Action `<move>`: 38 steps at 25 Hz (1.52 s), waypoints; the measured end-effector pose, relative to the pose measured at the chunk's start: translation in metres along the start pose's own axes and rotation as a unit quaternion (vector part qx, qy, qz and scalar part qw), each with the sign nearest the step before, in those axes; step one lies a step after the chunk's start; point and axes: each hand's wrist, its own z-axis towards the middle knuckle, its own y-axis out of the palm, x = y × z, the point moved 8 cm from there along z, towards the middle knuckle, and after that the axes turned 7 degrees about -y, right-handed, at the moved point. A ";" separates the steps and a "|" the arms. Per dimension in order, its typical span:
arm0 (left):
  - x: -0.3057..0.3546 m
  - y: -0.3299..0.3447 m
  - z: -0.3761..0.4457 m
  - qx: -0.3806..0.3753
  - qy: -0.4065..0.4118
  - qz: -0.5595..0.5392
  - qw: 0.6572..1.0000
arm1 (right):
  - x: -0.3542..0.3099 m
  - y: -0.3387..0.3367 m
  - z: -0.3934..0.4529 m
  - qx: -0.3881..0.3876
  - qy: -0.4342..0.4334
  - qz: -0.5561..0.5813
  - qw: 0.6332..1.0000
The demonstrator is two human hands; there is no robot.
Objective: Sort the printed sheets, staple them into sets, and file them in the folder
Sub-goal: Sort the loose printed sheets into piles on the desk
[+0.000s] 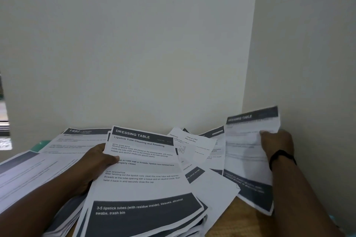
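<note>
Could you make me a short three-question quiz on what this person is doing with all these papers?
1. True or false: the left hand holds a sheet headed "DRESSING TABLE".
2. What does the right hand do? A) grips a lifted sheet B) presses a stapler C) rests empty on the table
3. What number heads the sheet at the far left?

Key:
1. True; the thumb lies across its text.
2. A.
3. 1492.
</note>
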 end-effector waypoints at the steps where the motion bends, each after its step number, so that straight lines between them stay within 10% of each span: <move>1: 0.001 0.000 0.000 -0.001 0.003 -0.003 1.000 | -0.025 -0.012 -0.007 0.066 -0.072 -0.002 0.995; 6: 0.005 0.003 -0.004 -0.017 0.010 -0.013 1.000 | -0.125 -0.043 -0.074 0.227 -0.367 0.295 0.853; 11: 0.004 0.002 -0.003 -0.033 0.015 -0.024 0.999 | -0.091 0.079 -0.082 -0.130 -0.020 0.416 0.900; 16: 0.009 0.005 -0.011 -0.056 0.034 -0.005 0.998 | -0.042 0.159 -0.149 -0.463 0.219 0.281 0.811; 19: 0.012 0.005 -0.014 -0.038 0.031 0.000 0.999 | -0.036 0.168 -0.137 -0.430 -0.049 0.057 0.900; 23: 0.008 0.006 -0.015 -0.061 0.007 -0.085 0.994 | -0.054 0.179 -0.153 -0.414 -0.249 -0.084 0.871; 31: 0.021 0.005 -0.020 -0.077 0.034 -0.094 0.992 | -0.067 0.170 -0.164 -0.411 -0.127 0.080 0.899; 35: 0.063 -0.001 -0.043 -0.116 0.105 -0.188 0.970 | -0.080 0.155 -0.185 -0.590 0.021 0.191 0.784; 38: 0.108 -0.003 -0.072 -0.113 0.193 -0.194 0.955 | -0.132 0.129 -0.179 -0.530 0.013 0.410 0.742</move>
